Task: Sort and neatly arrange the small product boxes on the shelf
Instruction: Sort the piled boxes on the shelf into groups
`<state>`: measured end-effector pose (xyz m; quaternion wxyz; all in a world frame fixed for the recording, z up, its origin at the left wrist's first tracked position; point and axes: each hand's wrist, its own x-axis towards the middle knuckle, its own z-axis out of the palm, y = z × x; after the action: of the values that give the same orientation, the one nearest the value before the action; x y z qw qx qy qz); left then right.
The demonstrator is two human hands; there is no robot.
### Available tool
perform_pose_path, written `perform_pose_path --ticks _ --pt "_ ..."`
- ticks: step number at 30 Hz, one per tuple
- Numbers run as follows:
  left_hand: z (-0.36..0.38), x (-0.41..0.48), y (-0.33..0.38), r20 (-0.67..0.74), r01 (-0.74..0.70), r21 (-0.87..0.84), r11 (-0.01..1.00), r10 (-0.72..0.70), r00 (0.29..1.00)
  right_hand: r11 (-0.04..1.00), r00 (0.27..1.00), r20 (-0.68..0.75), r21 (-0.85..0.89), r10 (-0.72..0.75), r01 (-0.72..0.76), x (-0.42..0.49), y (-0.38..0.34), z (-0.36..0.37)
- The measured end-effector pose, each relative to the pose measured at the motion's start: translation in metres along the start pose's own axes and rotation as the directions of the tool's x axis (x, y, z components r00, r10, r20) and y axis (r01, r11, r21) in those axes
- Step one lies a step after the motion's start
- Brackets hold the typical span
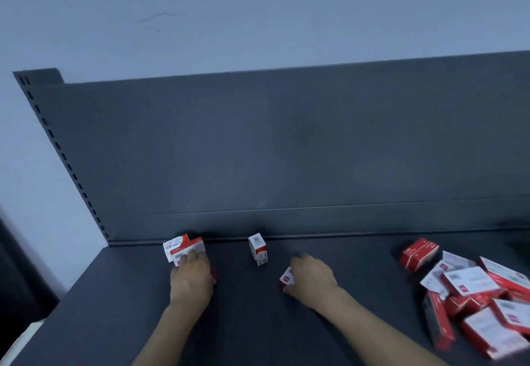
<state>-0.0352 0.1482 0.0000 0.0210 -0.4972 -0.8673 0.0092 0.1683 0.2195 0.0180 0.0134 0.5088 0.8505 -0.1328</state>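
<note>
My left hand (191, 278) grips a red-and-white box (189, 249) near the shelf's back left, and a second such box (173, 244) stands just behind it. On the dark shelf (114, 308) my right hand (311, 278) curls over a small red-and-white box (287, 276), whose corner shows at the thumb side. Between the hands, close to the back panel, a small white box with a red band (258, 249) stands upright. A jumbled pile of red-and-white boxes (473, 294) lies at the right.
A dark back panel (286, 150) rises behind the shelf, with a slotted upright (66, 159) at its left end. One red box (418, 253) stands at the far edge of the pile. The shelf's left edge drops off beside a pale wall.
</note>
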Motion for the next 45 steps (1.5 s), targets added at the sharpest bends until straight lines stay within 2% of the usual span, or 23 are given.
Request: perform_pose_path --ticks 5,10,18,27,33,38,45 --pt "-0.007 -0.003 0.016 0.075 0.054 -0.149 0.987 -0.043 0.996 0.997 1.0 -0.017 0.075 -0.023 0.024 -0.013 0.02 -0.013" --pt "-0.045 -0.015 0.069 -0.061 0.052 -0.261 0.964 -0.07 0.996 0.991 0.989 -0.143 0.124 -0.021 0.039 -0.037 0.065 -0.046" --pt "-0.103 -0.067 0.242 -0.221 -0.121 -0.417 0.901 0.029 0.975 0.991 0.954 -0.299 0.134 0.024 0.017 -0.105 0.191 -0.099" --pt "-0.111 -0.134 0.422 -0.252 -0.323 -0.533 0.782 0.217 0.943 0.99 0.931 -0.341 0.088 0.131 -0.107 -0.182 0.358 -0.132" --pt "-0.107 -0.165 0.509 -0.194 -0.427 -0.516 0.742 0.385 0.902 0.975 0.893 -0.391 0.106 0.222 -0.196 -0.209 0.42 -0.146" --pt "-0.095 -0.177 0.549 -0.128 -0.534 -0.447 0.718 0.539 0.832 0.959 0.865 -0.414 0.127 0.284 -0.254 -0.218 0.449 -0.151" --pt "-0.082 -0.18 0.566 -0.057 -0.58 -0.36 0.731 0.603 0.796 0.943 0.853 -0.403 0.164 0.331 -0.289 -0.218 0.464 -0.15"
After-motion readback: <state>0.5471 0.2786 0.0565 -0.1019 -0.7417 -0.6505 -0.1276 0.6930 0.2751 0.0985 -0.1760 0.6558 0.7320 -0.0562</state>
